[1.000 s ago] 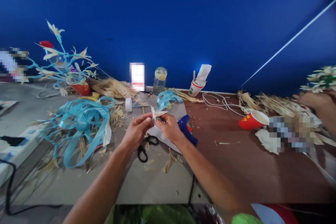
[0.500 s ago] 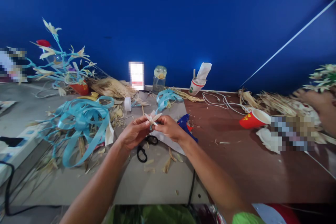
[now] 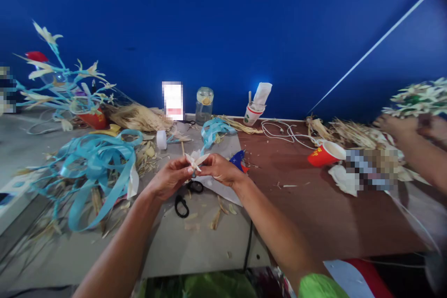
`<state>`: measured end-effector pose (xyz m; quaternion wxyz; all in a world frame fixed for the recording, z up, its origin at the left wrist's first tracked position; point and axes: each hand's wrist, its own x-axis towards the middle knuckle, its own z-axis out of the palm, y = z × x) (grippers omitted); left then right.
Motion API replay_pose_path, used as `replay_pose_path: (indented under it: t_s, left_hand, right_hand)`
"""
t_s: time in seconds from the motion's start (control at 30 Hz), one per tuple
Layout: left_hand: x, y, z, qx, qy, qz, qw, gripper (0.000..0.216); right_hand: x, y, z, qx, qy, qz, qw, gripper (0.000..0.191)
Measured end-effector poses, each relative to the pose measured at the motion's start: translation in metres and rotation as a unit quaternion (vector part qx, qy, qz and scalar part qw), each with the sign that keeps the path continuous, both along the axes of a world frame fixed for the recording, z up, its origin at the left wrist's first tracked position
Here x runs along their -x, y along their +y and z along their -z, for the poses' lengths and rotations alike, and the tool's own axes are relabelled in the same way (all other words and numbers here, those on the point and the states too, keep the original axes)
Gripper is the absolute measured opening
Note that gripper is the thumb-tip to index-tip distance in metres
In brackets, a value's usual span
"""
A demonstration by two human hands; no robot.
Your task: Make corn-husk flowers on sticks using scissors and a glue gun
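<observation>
Blue wall behind, a littered surface (image 3: 195,247) below. The left hand (image 3: 167,181) and right hand (image 3: 220,170) meet, each grip pinched narrow on a husk flower (image 3: 193,160), scissors (image 3: 185,198) just beneath. The petals look brittle: a harder squeeze or twist could tear one.

left hand (image 3: 168,180), right hand (image 3: 220,170), fingertips together

Both hands met over the surface (image 3: 195,247): the left hand (image 3: 167,179) and the right hand (image 3: 220,170) each pinched a small pale husk flower (image 3: 194,160) between their fingertips. Black scissors (image 3: 185,198) lay just beneath them, and blue ribbon (image 3: 94,167) sprawled beyond the left hand.
</observation>
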<state>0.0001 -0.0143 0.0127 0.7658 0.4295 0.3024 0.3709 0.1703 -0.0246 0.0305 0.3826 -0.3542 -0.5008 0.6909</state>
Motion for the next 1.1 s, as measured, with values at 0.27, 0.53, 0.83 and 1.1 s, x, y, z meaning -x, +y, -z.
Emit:
replay_pose_path:
  t_s: [0.27,0.53,0.83,1.1]
  left_hand:
    - [-0.001,0.001,-0.003,0.003,0.005,-0.027,1.000,0.020]
    - [-0.004,0.000,-0.010,0.038,-0.023,-0.078,0.996,0.019]
    - [-0.009,0.000,-0.011,0.036,-0.067,-0.113,0.991,0.009]
    - [-0.013,-0.002,-0.009,0.028,-0.082,-0.138,0.987,0.010]
  right_hand:
    - [0.002,0.001,0.000,0.031,-0.034,0.057,0.997,0.026]
    - [0.006,-0.007,-0.006,-0.114,-0.212,0.144,0.960,0.008]
    - [0.018,-0.024,-0.017,-0.317,-0.399,0.208,0.835,0.011]
    - [0.024,-0.029,-0.008,-0.385,-0.422,0.253,0.781,0.006]
